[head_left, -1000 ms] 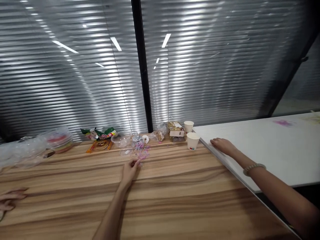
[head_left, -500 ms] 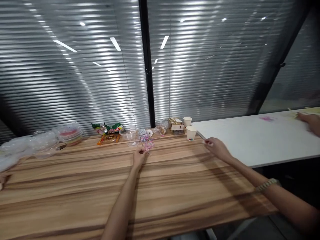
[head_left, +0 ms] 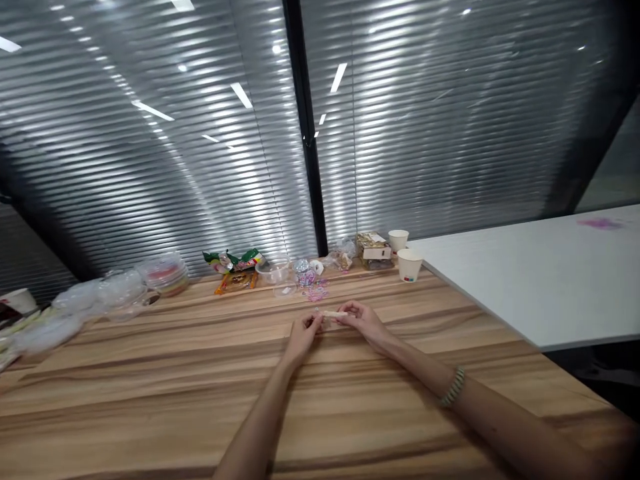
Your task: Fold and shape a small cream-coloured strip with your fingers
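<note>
A short, pale, stick-like piece (head_left: 334, 314) lies level between my two hands just above the wooden table (head_left: 390, 413). The fingers of my right hand (head_left: 367, 325) are pinched at its right end. My left hand (head_left: 303, 335) has thumb and finger closed by its left end; whether they grip the piece or something tiny cannot be made out. Just beyond the fingers, small pink and purple bits (head_left: 316, 293) lie scattered, too small to name. Behind them stands a small container with a silvery top (head_left: 301, 266).
Along the back edge are green snack packets (head_left: 233, 261), an orange packet (head_left: 237, 282), a clear plastic bowl (head_left: 273, 270), a gold box (head_left: 374, 248) and two paper cups (head_left: 410, 267). Stacked plastic tubs (head_left: 164, 273) and clear bags (head_left: 100, 293) sit at left. A white table (head_left: 490, 280) adjoins at right.
My right hand has come left from beside the paper cups to meet my left hand, bringing the pale piece. The view has turned slightly left, and another person's hand at right has left the picture.
</note>
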{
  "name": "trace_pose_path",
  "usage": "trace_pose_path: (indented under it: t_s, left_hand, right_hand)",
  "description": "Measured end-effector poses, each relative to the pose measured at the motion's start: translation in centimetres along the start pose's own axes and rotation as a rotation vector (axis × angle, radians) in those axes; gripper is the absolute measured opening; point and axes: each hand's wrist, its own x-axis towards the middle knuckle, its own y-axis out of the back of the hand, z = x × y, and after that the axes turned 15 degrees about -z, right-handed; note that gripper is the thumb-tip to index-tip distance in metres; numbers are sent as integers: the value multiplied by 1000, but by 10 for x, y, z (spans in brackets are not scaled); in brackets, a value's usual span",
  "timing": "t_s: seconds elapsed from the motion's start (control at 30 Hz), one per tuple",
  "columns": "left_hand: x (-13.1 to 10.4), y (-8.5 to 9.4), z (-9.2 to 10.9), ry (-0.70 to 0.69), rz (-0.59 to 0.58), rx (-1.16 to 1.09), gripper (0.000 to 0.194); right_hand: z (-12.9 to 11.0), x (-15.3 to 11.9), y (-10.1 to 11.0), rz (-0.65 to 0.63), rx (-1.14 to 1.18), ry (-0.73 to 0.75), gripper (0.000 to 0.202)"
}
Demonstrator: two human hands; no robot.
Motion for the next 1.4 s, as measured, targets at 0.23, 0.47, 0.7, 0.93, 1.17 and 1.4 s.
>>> trace_pose_path:
  t_s: [0.23,0.47,0.7,0.93,1.17,1.4]
  left_hand:
    - [1,-3,3,95,126,-165,36]
    - [-1,-9,1,87,467,-393,38]
    - [-3,-19,9,71,274,-520,40]
    - [-4,-16,8,74,239,-523,41]
    - [-3,-16,7,96,217,-523,36]
    - [-4,-19,8,97,179,-423,29]
  right_hand:
    - [-12,-10,-1,18,202,-56,35]
    - [-15,-14,-4,-50,234,-82,32]
    - [-9,-14,-2,-29,286,-86,32]
    - [-1,-11,2,-8,228,-126,31]
    - [9,-9,7,-160,-62,-95,34]
    - [5,-12,7,-109,-290,22,32]
